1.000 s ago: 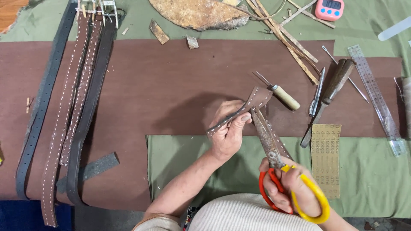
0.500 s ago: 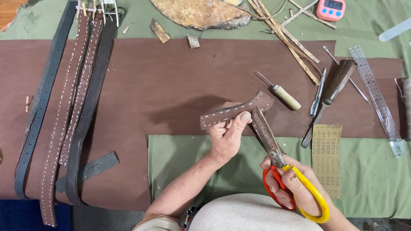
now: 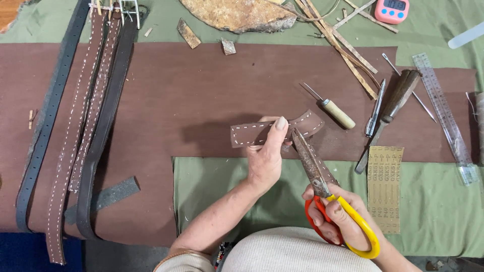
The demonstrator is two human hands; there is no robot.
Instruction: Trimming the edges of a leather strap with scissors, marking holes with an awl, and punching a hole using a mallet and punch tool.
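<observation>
1. A big brown leather sheet point(image 3: 201, 100) covers the table, with long stitched belts point(image 3: 75, 151) lying on its left side.
2. The left hand point(image 3: 266, 161) pinches a small stitched leather strap point(image 3: 254, 134), held up near the middle.
3. The right hand point(image 3: 339, 214) grips rusty scissors point(image 3: 312, 168) with 2 handle loops, blades shut, tip touching the strap.

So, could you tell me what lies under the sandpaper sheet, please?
The sandpaper sheet lies mostly on the green cloth, its top edge overlapping the brown leather sheet. Anything directly beneath it is covered.
</observation>
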